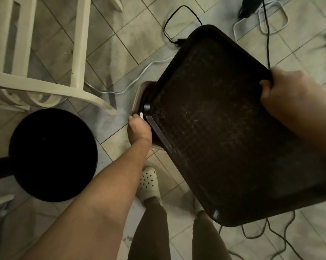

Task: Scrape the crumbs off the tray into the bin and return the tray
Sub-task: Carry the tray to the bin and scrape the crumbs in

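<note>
While the right hand (288, 94) grips the tray (224, 128) tilted over the bin (137, 96), the left hand (138, 128) pinches something small and white at the bin's rim; crumbs remain, so scraping seems next.

Tray (224, 128) covers bin (137, 96) mouth; chair leg (79, 44), cables (152, 64) crowd floor beside.

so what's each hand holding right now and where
The right hand grips the dark tray by its far right edge. The left hand pinches a small white thing by the bin; what it is cannot be told.
</note>
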